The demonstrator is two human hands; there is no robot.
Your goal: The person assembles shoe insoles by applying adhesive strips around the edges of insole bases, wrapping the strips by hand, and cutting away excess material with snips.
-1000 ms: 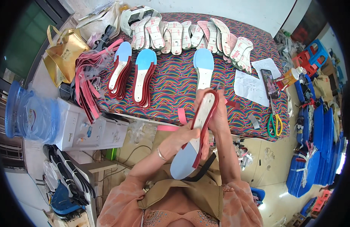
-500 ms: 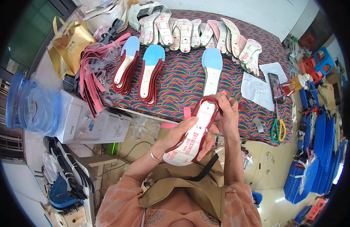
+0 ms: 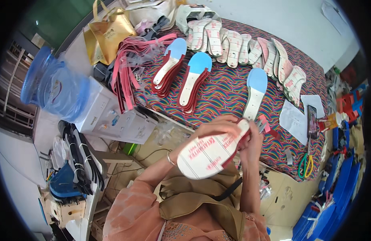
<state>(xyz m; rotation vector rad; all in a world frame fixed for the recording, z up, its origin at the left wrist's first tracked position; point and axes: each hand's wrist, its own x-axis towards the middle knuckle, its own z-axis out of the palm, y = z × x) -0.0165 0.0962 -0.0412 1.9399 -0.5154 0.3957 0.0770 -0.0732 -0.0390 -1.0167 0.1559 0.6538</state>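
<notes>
I have the long, flat white insole with red print and dark red edging (image 3: pixel 205 156) up in the air, between the person's body and the near edge of the counter. Its long axis runs slantwise: the broad round end points down and left toward the body, the narrow end up and right. The left hand (image 3: pixel 217 127) pinches it from the far side, fingers laid across its upper edge. The right hand (image 3: pixel 251 140) is nearer the narrow end, curled beside it; I cannot tell how firmly its grip closes there, or on what. A small pink scrap (image 3: pixel 266 123) shows by its fingertips.

Just beyond, I see a stack of white insoles with light blue round ends (image 3: pixel 257 82) on the counter under its multicoloured wavy cloth (image 3: pixel 229 90). Two red-edged stacks (image 3: pixel 195 78) stand farther left, and printed white insoles (image 3: pixel 234 48) line the back. To the right I make out scissors with green and yellow handles (image 3: pixel 309 166); at far left, a blue plastic water bottle (image 3: pixel 63 90).
</notes>
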